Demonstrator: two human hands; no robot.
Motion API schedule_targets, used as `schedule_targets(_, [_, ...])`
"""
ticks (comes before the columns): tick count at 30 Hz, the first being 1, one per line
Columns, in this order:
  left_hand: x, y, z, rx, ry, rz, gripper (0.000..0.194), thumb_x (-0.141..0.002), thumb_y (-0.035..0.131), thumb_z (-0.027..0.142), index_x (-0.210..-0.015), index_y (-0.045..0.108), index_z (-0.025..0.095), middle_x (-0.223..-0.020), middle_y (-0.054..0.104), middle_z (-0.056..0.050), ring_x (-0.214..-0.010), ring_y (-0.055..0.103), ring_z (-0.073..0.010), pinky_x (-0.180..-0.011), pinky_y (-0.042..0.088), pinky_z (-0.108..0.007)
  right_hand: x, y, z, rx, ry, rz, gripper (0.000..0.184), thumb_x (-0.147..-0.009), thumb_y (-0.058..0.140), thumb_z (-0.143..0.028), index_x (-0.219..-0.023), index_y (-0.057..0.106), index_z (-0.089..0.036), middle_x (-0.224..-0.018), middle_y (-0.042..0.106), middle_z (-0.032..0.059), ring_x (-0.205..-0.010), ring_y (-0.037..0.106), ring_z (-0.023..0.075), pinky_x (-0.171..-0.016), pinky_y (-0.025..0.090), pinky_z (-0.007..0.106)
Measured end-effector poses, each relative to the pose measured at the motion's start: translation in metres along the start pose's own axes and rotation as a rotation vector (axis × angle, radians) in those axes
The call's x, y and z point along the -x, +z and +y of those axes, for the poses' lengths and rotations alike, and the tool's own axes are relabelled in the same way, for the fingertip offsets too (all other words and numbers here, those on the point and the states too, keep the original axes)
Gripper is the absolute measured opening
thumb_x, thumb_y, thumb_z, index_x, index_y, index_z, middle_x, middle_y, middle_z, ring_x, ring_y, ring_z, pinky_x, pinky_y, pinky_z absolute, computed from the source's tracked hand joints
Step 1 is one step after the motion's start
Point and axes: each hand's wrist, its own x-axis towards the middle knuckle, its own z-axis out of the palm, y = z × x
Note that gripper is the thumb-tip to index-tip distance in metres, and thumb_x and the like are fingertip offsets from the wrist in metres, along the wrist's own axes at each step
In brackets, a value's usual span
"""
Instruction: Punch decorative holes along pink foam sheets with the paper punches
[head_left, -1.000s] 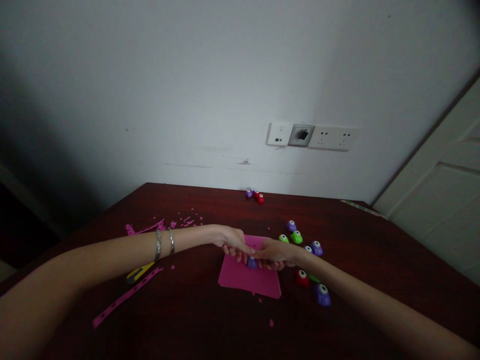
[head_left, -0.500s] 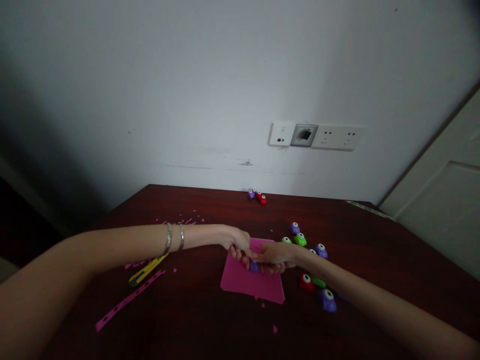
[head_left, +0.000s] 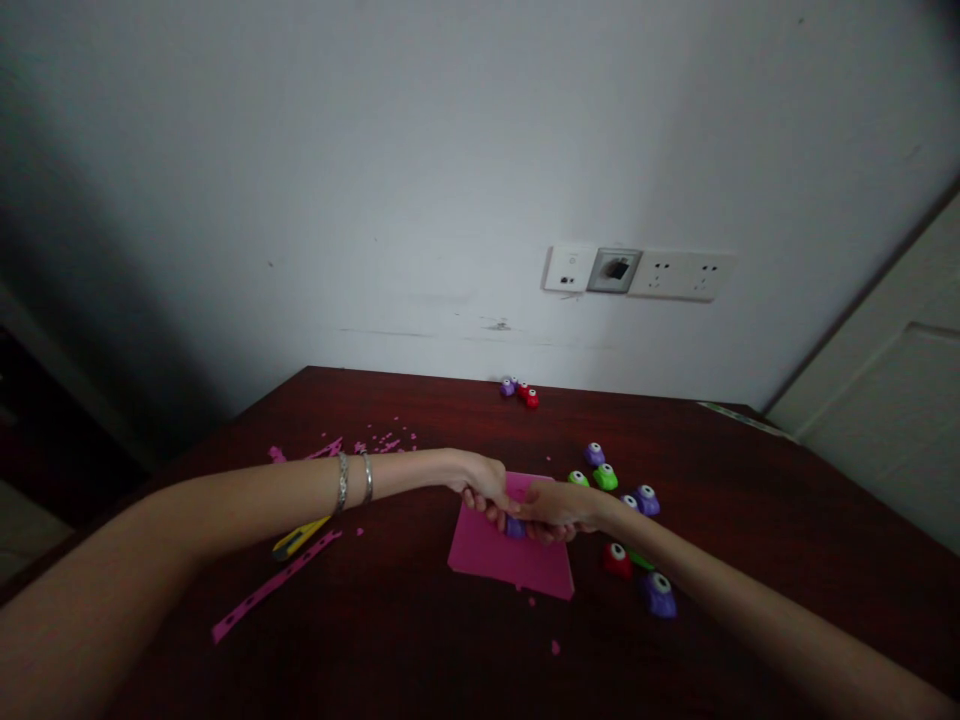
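Note:
My left hand (head_left: 484,485) and my right hand (head_left: 555,510) meet over a sheet of pink paper (head_left: 502,565) on the dark red table. Both are closed around a small purple craft punch (head_left: 514,528), their thumbs together on top of it. Fingers hide most of the punch, and the hands cover the middle of the paper. Just right of my right hand stand a red punch (head_left: 617,560) and a purple punch (head_left: 658,595), with a green one (head_left: 605,477) farther back.
A yellow utility knife (head_left: 300,538) lies partly under my left forearm. Near it are a punched pink strip (head_left: 274,590) and scattered pink scraps (head_left: 386,442). Several punches (head_left: 531,398) stand by the wall at the back. Wall sockets (head_left: 679,275) are above the table.
Both hands stay closed on the purple punch over the paper. The whole scene has shifted slightly right in the view. My left forearm now covers different parts of the knife and scraps.

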Motion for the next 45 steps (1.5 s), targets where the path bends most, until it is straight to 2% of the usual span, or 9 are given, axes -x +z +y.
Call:
schedule_targets(3, [0.007,-0.016,0.003,-0.152,0.047,0.135,0.034,-0.061,0.068,0.049,-0.06,0.065,0.015,-0.051,0.051,0.0,-0.038,0.036,-0.0048,-0.035,0.022,-0.017,0.003,0.002,0.002,0.052,-0.024,-0.01,0.05,-0.084,0.042,-0.052,-0.051,0.052,-0.015,-0.04,0.045,-0.0026,-0.03,0.034,0.0054,-0.033,0.027,0.019])
schedule_targets(7, [0.008,-0.037,0.002,-0.252,0.187,0.402,0.023,-0.062,0.066,0.036,-0.061,0.063,0.014,-0.046,0.048,0.003,-0.04,0.04,-0.0055,-0.037,0.026,-0.017,0.006,0.007,0.005,0.138,-0.061,0.157,0.049,-0.084,0.043,-0.045,-0.046,0.05,-0.016,-0.036,0.042,-0.0031,-0.033,0.038,0.0072,-0.038,0.029,0.02])
schedule_targets(13, [-0.008,-0.026,-0.008,-0.26,0.195,0.371,0.019,-0.063,0.064,0.032,-0.068,0.065,0.014,-0.051,0.055,0.002,-0.047,0.05,-0.0082,-0.043,0.034,-0.017,0.012,0.027,0.005,0.266,-0.097,0.516,0.03,-0.08,0.054,-0.039,-0.063,0.059,-0.015,-0.062,0.06,0.0033,-0.056,0.05,0.0124,-0.048,0.027,0.022])
schedule_targets(17, [-0.022,-0.018,-0.018,-0.239,0.161,0.392,0.02,-0.058,0.07,0.031,-0.06,0.062,0.013,-0.049,0.055,0.002,-0.045,0.049,-0.0085,-0.045,0.037,-0.02,0.021,0.043,0.004,0.374,-0.077,0.664,0.043,-0.081,0.046,-0.054,-0.07,0.062,-0.015,-0.065,0.063,0.0068,-0.058,0.055,0.0171,-0.049,0.029,0.025])
schedule_targets(21, [-0.031,-0.018,-0.025,-0.214,0.12,0.428,0.025,-0.055,0.074,0.031,-0.055,0.057,0.013,-0.045,0.053,0.002,-0.042,0.048,-0.0093,-0.046,0.038,-0.022,0.025,0.051,-0.001,0.432,-0.052,0.647,0.051,-0.081,0.041,-0.059,-0.069,0.063,-0.015,-0.066,0.065,0.0096,-0.061,0.059,0.0207,-0.05,0.031,0.026])
schedule_targets(31, [-0.027,-0.013,-0.026,-0.198,0.144,0.495,0.029,-0.054,0.074,0.036,-0.053,0.055,0.014,-0.044,0.051,0.003,-0.04,0.045,-0.0079,-0.043,0.033,-0.02,0.023,0.053,-0.01,0.408,-0.039,0.578,0.034,-0.082,0.045,-0.04,-0.071,0.064,-0.014,-0.07,0.066,0.0101,-0.066,0.061,0.0201,-0.053,0.035,0.026])
schedule_targets(39, [-0.031,-0.015,-0.034,-0.17,0.204,0.514,0.042,-0.045,0.077,0.049,-0.055,0.057,0.014,-0.044,0.05,0.003,-0.041,0.044,-0.0081,-0.041,0.032,-0.02,0.055,0.072,-0.018,0.433,-0.104,0.513,0.024,-0.079,0.048,-0.032,-0.071,0.062,-0.015,-0.069,0.065,0.0082,-0.061,0.059,0.0172,-0.049,0.028,0.024])
schedule_targets(42, [-0.03,-0.014,-0.034,-0.186,0.193,0.528,0.042,-0.045,0.077,0.05,-0.055,0.057,0.015,-0.044,0.05,0.004,-0.04,0.043,-0.0075,-0.042,0.032,-0.02,0.069,0.055,-0.013,0.437,-0.092,0.589,0.025,-0.079,0.048,-0.034,-0.068,0.061,-0.015,-0.065,0.064,0.0077,-0.055,0.056,0.0158,-0.048,0.026,0.024])
schedule_targets(45, [-0.027,-0.012,-0.031,-0.206,0.168,0.529,0.037,-0.05,0.076,0.045,-0.056,0.057,0.014,-0.044,0.05,0.004,-0.04,0.044,-0.0074,-0.043,0.033,-0.02,0.073,0.01,0.008,0.413,-0.056,0.705,0.035,-0.083,0.042,-0.041,-0.065,0.059,-0.016,-0.061,0.063,0.0069,-0.053,0.055,0.0152,-0.048,0.028,0.024])
